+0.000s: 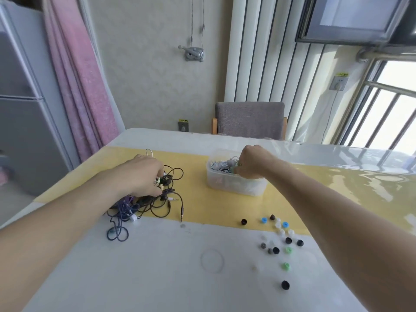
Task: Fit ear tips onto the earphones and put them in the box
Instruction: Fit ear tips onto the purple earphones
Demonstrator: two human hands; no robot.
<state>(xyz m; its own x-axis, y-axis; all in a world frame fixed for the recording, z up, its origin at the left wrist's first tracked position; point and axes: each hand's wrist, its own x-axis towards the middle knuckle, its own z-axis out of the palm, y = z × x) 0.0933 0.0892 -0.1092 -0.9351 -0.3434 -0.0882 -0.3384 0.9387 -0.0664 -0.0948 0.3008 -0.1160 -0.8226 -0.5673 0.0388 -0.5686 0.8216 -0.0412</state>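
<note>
1. My right hand (252, 163), at centre right of the frame, reaches into the box (234, 185) with its fingers curled around a greenish earphone and white cable; I judge it is depositing a finished set. My left hand (144, 176), at centre left, rests on the tangled earphones (157, 199) with its fingers curled into the cables, gripping some of them.
2. Release inside the box only once the cable lies below the rim, so no loop trails over the wall.
3. With the left hand, lift one set free slowly; the black and purple cables are interlaced, and a fast pull would probably drag the whole pile.
4. Watch the jack plug (182, 213) lying at the pile's lower edge: it may snag.
5. The loose ear tips (279, 239) lie scattered at lower right, well apart from the pile. Pick a matching pair before fitting.
6. All items sit on the table (157, 278), crossed by a yellow band.
</note>
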